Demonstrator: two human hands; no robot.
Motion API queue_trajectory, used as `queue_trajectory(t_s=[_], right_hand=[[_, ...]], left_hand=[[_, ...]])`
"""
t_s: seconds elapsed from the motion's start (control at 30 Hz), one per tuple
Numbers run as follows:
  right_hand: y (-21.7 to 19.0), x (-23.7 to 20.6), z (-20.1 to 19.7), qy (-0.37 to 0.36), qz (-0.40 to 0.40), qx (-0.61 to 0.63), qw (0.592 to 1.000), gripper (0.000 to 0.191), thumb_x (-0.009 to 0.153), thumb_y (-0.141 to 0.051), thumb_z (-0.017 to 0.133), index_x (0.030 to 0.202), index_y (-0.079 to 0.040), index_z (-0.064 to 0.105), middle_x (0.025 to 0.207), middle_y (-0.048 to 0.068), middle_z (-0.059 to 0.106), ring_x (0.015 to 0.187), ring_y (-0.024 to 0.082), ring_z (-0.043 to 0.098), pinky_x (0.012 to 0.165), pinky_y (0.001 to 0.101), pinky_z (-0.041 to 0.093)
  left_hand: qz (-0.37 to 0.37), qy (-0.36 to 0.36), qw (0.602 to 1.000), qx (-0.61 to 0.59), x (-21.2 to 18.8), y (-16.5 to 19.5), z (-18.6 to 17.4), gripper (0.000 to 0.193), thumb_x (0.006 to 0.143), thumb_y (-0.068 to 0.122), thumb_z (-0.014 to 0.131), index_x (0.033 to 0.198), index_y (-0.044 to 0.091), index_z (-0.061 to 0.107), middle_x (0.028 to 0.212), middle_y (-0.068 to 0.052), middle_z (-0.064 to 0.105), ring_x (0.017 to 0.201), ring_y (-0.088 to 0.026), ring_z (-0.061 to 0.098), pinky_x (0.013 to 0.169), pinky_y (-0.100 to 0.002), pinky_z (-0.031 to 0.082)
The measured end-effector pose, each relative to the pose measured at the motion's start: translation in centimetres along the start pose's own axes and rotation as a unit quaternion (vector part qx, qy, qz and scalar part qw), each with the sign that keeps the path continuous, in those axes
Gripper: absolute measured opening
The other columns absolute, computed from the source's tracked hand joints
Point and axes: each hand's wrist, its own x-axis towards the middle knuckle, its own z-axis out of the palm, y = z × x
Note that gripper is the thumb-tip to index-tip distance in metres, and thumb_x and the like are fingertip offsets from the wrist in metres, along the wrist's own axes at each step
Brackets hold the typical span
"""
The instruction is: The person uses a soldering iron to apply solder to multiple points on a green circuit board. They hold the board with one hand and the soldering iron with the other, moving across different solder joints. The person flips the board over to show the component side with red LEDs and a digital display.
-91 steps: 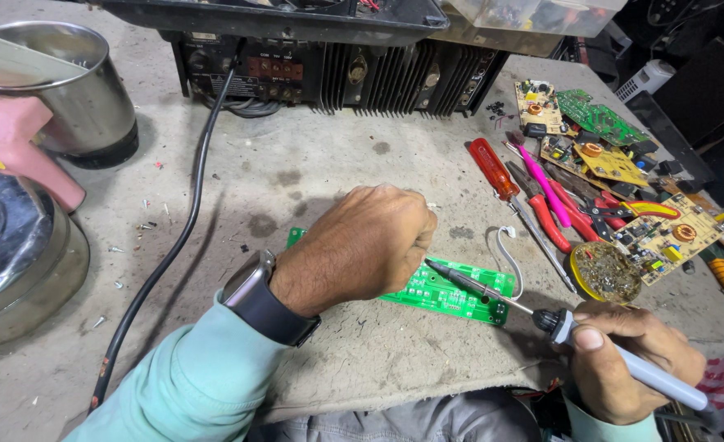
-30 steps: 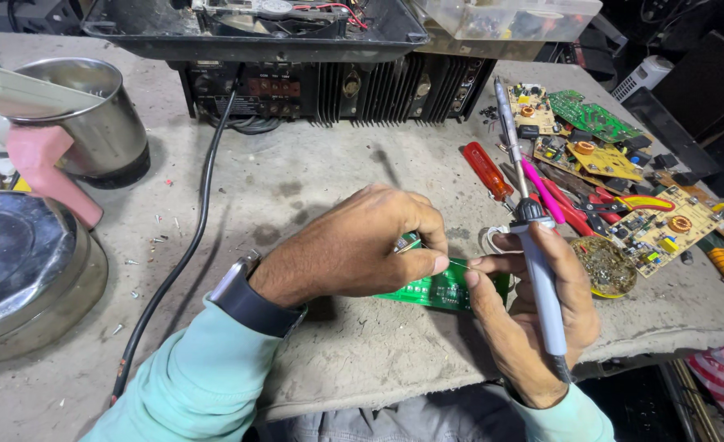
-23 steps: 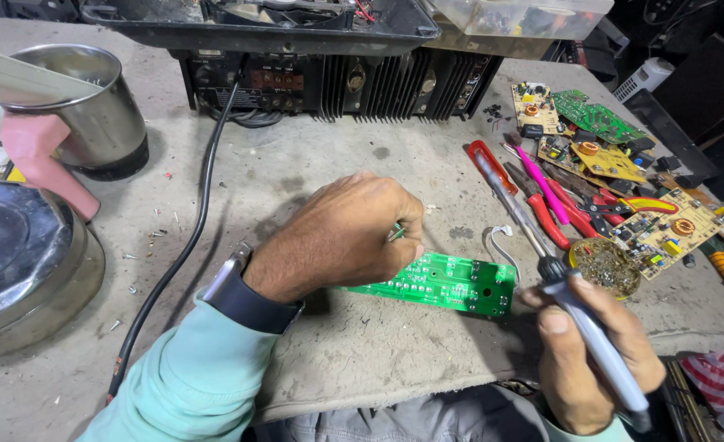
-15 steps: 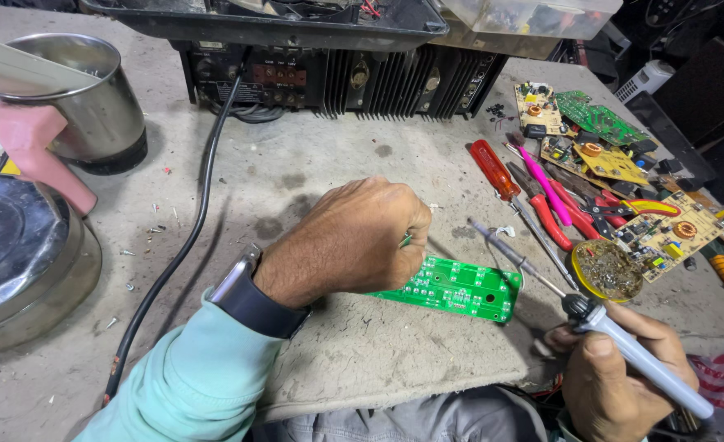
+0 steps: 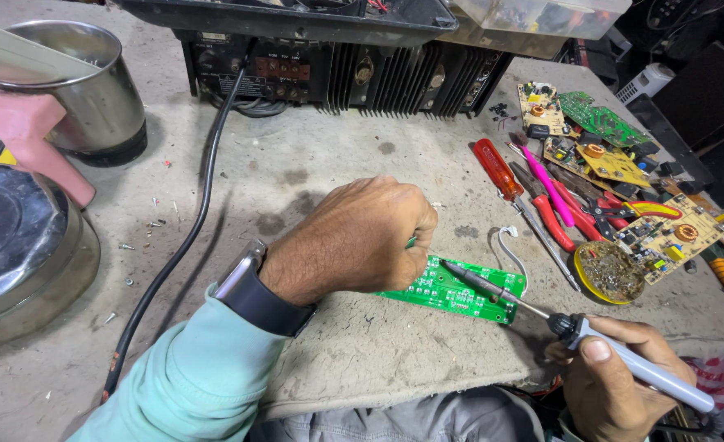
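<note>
Left hand (image 5: 362, 237), fisted, pins a green board (image 5: 460, 290) beneath its fingers; right hand (image 5: 616, 385) grips a soldering iron (image 5: 558, 323), tip touching the board.

the left hand (image 5: 362, 237) is bare, fingers without rings. behind them, at the wrist, sits a dark watch (image 5: 251, 290) with a broad black strap and a silvery case edge. past the watch runs a pale mint-green sleeve (image 5: 186, 381), loosely creased. the right hand (image 5: 616, 385) is bare too, its thumbnail showing.
</note>
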Motion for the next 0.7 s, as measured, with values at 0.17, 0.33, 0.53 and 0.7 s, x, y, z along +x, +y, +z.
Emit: queue_trajectory(t_s=[0.17,0.33,0.53,0.7], right_hand=[[0.0,0.1,-0.2,-0.012,0.001,0.012,1.0,0.02,0.098,-0.001,0.07,0.104,0.018,0.065,0.088,0.027,0.07,0.069,0.027,0.071,0.077,0.0386,0.063],[0.5,0.0,-0.8,-0.033,-0.035,-0.011,0.999,0.019,0.098,0.003,0.071,0.106,0.018,0.063,0.093,0.026,0.071,0.077,0.024,0.072,0.084,0.032,0.061],[-0.6,1.1,-1.0,-0.062,-0.018,-0.021,0.998,0.023,0.095,0.003,0.07,0.109,0.02,0.066,0.093,0.025,0.071,0.077,0.023,0.072,0.083,0.0304,0.061],[-2.3,3.1,-1.0,-0.076,0.053,-0.056,0.994,0.027,0.092,-0.002,0.07,0.106,0.02,0.065,0.082,0.025,0.071,0.064,0.025,0.07,0.071,0.034,0.06]], left_hand=[[0.001,0.002,1.0,-0.001,0.0,0.1,0.0,0.005,0.066,0.009,0.071,0.063,0.008,0.068,0.067,-0.015,0.07,0.067,-0.035,0.071,0.06,-0.046,0.055],[-0.001,-0.003,1.0,0.007,-0.2,0.2,0.0,0.003,0.065,0.009,0.071,0.065,0.008,0.068,0.067,-0.016,0.069,0.067,-0.037,0.071,0.061,-0.047,0.054],[0.009,0.009,1.0,0.013,-0.3,0.4,0.2,0.004,0.064,0.011,0.068,0.066,0.008,0.068,0.067,-0.018,0.067,0.07,-0.041,0.068,0.062,-0.051,0.053],[0.003,0.008,1.0,0.024,-0.2,0.6,0.4,0.004,0.061,0.011,0.067,0.064,0.008,0.067,0.067,-0.018,0.067,0.071,-0.043,0.067,0.061,-0.054,0.051]])
